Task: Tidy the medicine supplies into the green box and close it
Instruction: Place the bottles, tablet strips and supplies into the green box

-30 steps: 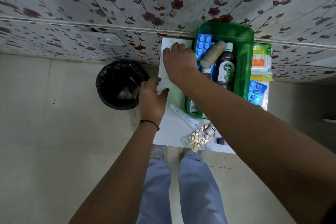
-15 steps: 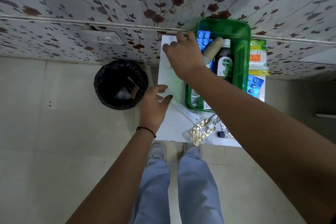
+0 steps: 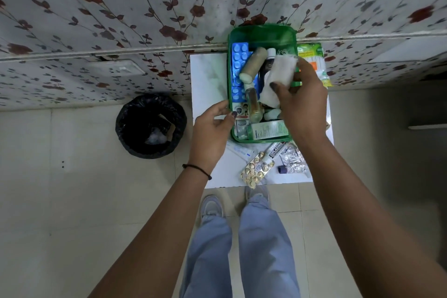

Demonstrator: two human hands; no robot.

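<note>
Two hands in view. Our right hand [image 3: 300, 101] is clamped on a white gauze roll [image 3: 278, 77], frayed at its far end, held over the right half of the green box [image 3: 262, 34]. Our left hand [image 3: 212, 130] hangs with fingers loosely apart, holding nothing, its fingertips just beside the box's near-left wall.

One green box, translucent plastic, lid off, standing on the white tabletop [image 3: 208, 80] against the flowered wall. Inside we count one blue blister strip [image 3: 238, 65] along the left wall, one tan cylinder [image 3: 252, 64] lying tilted, one small amber bottle [image 3: 252, 104], one green-and-white carton [image 3: 268, 129] across the near end, and a dark bottle mostly hidden under the gauze; smaller packets beneath are too jumbled to count.

Outside the box on the tabletop: one gold blister strip [image 3: 256, 172], one black-and-white tube [image 3: 274, 150], crumpled silver foil strips [image 3: 292, 159] (perhaps two), one small dark cap [image 3: 281, 169], one white tube [image 3: 239, 151] by the left wrist. One green packet [image 3: 313, 60] lies just right of the box.

One black-lined bin [image 3: 151, 126] stands on the floor, left of the tabletop.
</note>
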